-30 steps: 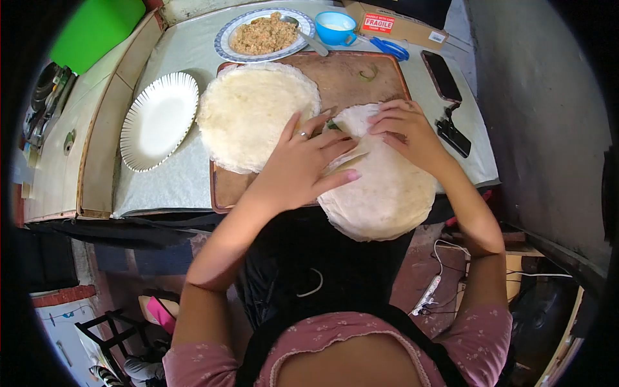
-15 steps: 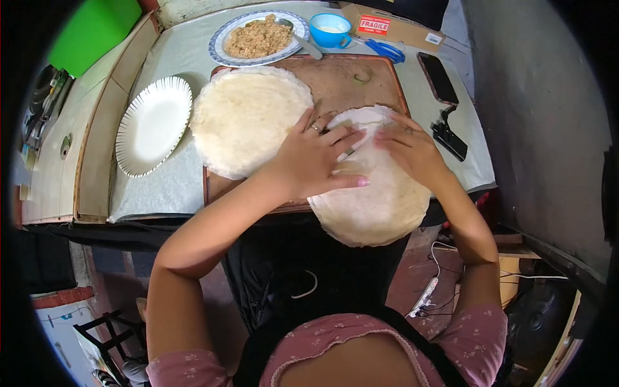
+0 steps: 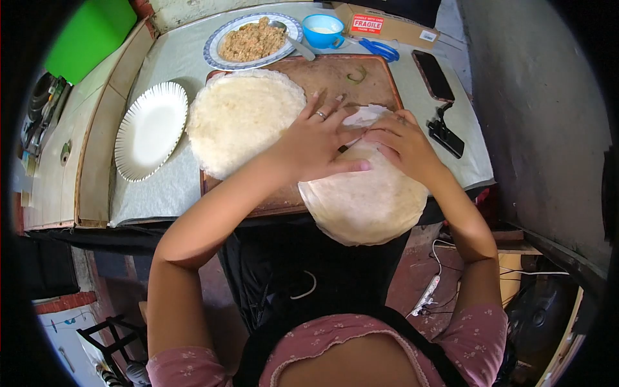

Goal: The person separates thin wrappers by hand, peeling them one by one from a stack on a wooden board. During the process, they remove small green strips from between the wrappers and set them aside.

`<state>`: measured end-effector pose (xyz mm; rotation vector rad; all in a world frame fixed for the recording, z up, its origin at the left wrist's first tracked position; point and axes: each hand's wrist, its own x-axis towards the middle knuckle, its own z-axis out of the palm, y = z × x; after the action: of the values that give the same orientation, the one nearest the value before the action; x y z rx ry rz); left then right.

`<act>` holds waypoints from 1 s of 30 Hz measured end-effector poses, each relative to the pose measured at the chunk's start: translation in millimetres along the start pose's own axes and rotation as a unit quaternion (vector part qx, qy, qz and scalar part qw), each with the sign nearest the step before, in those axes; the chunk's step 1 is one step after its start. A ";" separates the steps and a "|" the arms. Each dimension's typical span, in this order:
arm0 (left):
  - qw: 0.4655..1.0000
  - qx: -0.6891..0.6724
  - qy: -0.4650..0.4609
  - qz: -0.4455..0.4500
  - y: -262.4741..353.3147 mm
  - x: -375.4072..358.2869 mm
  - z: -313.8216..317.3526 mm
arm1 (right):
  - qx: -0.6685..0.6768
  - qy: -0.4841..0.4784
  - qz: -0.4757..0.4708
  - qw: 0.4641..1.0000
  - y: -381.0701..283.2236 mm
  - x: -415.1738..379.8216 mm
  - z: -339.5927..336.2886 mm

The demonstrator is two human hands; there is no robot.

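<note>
Two round stacks of thin pale wrappers lie on a brown wooden board [image 3: 271, 201]. The left stack [image 3: 242, 119] rests flat, just beyond my left forearm. The right stack [image 3: 367, 206] overhangs the board's near edge. My left hand [image 3: 322, 142] has its fingers spread across the upper left of the right stack, a ring on one finger. My right hand [image 3: 403, 145] bends its fingers over the stack's upper part, close to my left fingertips. Its fingertips are partly hidden, and what they pinch, if anything, is too small to make out.
Behind the board are a plate of minced filling [image 3: 255, 42] with a spoon, a blue cup [image 3: 322, 31], blue scissors [image 3: 379, 49] and a cardboard box [image 3: 387, 24]. A white paper plate [image 3: 152, 132] lies left. A phone [image 3: 432, 75] and black clip [image 3: 446, 132] lie right.
My right hand has shifted slightly left toward my left hand, its fingers more bent. My left fingers are spread wider. The whole view has shifted slightly.
</note>
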<state>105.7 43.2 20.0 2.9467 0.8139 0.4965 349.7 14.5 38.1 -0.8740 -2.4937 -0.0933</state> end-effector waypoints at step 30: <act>1.000 0.011 0.022 -0.013 -16.0 1.7 20.5 | -0.112 -0.028 0.080 0.990 -35.3 -29.4 -8.5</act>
<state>105.7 58.7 -1.0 2.9504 0.8665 0.5549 351.8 -32.0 35.1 -1.1791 -2.4874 -0.3026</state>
